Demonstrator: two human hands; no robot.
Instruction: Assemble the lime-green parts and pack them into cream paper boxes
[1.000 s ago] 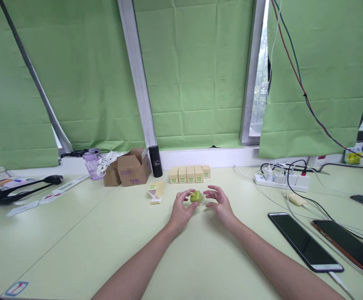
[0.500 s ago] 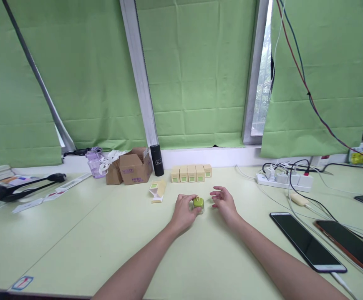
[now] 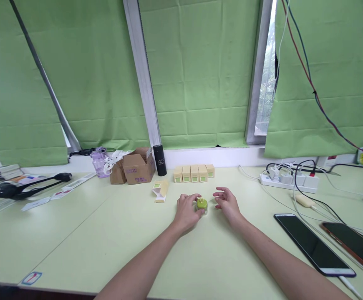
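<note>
A small clear glass bottle with a green cap (image 3: 202, 205) and a pale loop on top stands upright on the table. My left hand (image 3: 187, 213) is around its left side, thumb at the front and index finger behind. Just right of the bottle, my right hand (image 3: 227, 205) is held with fingers apart and bent, touching nothing. Beyond the left hand lies an opened small carton (image 3: 160, 191) with its flap toward me. Farther back, several matching small cartons (image 3: 194, 174) with green labels stand in a row.
At the back are a brown cardboard box (image 3: 137, 170), a black cylinder (image 3: 160, 160) and a purple bottle (image 3: 99, 163). Phones (image 3: 313, 241), cables and a white power strip (image 3: 289, 182) occupy the right. A black strap-like object (image 3: 28, 188) lies left.
The camera view has shifted slightly, moving the scene a little right. The pale loop on the cap now sits lower. Both hands keep nearly the same places beside the bottle.
</note>
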